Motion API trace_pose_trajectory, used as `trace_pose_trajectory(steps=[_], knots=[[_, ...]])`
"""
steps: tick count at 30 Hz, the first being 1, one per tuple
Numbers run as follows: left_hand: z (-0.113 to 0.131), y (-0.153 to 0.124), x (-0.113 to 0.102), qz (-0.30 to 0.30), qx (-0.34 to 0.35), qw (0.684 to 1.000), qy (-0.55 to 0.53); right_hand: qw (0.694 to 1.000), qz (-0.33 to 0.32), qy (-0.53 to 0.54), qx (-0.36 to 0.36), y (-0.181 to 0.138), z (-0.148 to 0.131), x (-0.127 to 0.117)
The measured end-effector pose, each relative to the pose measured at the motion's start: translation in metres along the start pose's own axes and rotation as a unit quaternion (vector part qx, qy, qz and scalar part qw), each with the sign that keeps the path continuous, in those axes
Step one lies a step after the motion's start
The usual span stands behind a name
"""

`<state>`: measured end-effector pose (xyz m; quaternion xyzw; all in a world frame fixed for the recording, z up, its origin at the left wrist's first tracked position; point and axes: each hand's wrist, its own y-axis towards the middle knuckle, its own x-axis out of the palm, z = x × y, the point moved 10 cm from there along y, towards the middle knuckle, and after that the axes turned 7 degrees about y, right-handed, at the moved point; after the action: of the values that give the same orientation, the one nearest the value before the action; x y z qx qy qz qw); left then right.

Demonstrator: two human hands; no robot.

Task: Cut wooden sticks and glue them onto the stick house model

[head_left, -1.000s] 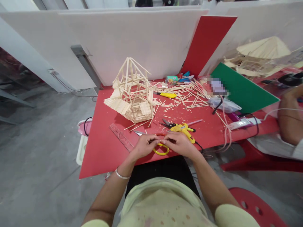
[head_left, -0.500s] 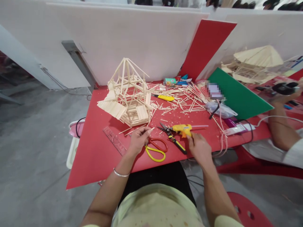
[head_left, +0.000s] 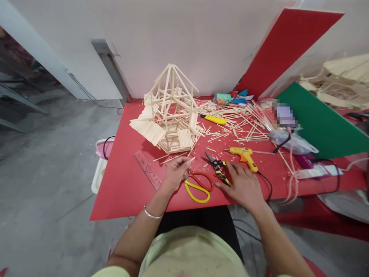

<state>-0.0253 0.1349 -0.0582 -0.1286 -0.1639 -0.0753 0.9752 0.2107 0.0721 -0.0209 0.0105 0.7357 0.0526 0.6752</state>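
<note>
My left hand (head_left: 176, 174) pinches a short wooden stick (head_left: 192, 159) between thumb and fingertips. Below and beside it lie scissors (head_left: 198, 194) with one yellow and one red handle loop; their blades are mostly hidden under that hand. My right hand (head_left: 245, 185) is spread over the table, thumb and fingers apart at the yellow-and-black handles of the cutting pliers (head_left: 219, 171). Whether it touches them I cannot tell. Just beyond its fingers a yellow glue gun (head_left: 245, 154) lies on its side. Behind the left hand stands a pavilion-like stick model (head_left: 173, 115) with an open roof frame.
Loose sticks (head_left: 245, 123) litter the red table (head_left: 115, 184), with a yellow utility knife (head_left: 215, 119) among them. A clear ruler (head_left: 147, 169) lies left of my left hand. A green board (head_left: 323, 127), plastic bag (head_left: 281, 136) and cables (head_left: 294, 184) occupy the right side.
My right hand has let go of the glue gun and moved left to the cutting pliers. The left hand still holds the stick. The view has shifted, and the neighbour's arm is out of sight.
</note>
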Motion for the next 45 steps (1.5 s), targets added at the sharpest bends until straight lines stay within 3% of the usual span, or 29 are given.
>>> trace_pose_trajectory(steps=[8,11,13,15,17,19,20,22,23,25,29,32,37,45], knots=[[-0.008,0.002,-0.002,-0.009,-0.017,1.000,-0.025,0.995,-0.096,-0.002,-0.025,0.015,0.016,0.016],[-0.014,0.002,0.001,-0.026,-0.018,0.999,-0.042,0.993,-0.081,0.078,0.022,0.017,0.033,0.012],[-0.017,0.002,0.002,-0.032,-0.021,0.998,-0.043,0.973,-0.093,0.200,0.069,0.013,0.045,0.014],[-0.019,0.002,0.004,-0.034,-0.022,0.998,-0.045,0.905,-0.143,0.385,0.115,0.002,0.047,0.022],[-0.019,0.001,0.005,-0.034,-0.022,0.998,-0.046,0.785,-0.207,0.563,0.152,-0.015,0.034,0.029],[-0.018,0.001,0.007,-0.033,-0.017,0.999,-0.038,0.673,-0.256,0.674,0.164,-0.032,0.009,0.027],[-0.017,0.001,0.008,-0.035,-0.014,0.999,-0.032,0.637,-0.274,0.702,0.163,-0.040,-0.004,0.025],[-0.017,0.001,0.011,-0.040,-0.005,0.999,-0.019,0.602,-0.300,0.722,0.163,-0.052,-0.027,0.021],[-0.016,0.001,0.013,-0.044,-0.001,0.999,-0.014,0.603,-0.310,0.716,0.166,-0.057,-0.036,0.021],[-0.015,0.000,0.015,-0.049,0.008,0.999,-0.008,0.649,-0.316,0.673,0.162,-0.059,-0.045,0.020],[-0.011,-0.002,0.018,-0.054,0.026,0.998,-0.019,0.823,-0.225,0.515,0.078,-0.038,-0.041,0.005],[-0.009,-0.004,0.017,-0.048,0.034,0.998,-0.028,0.906,-0.125,0.405,0.015,-0.029,-0.035,-0.006],[-0.008,-0.008,0.023,-0.064,0.035,0.997,-0.017,0.956,-0.089,0.278,-0.036,-0.032,-0.045,-0.005],[0.008,-0.021,0.029,-0.082,0.072,0.993,0.041,0.965,-0.069,0.250,-0.031,-0.033,-0.065,-0.010]])
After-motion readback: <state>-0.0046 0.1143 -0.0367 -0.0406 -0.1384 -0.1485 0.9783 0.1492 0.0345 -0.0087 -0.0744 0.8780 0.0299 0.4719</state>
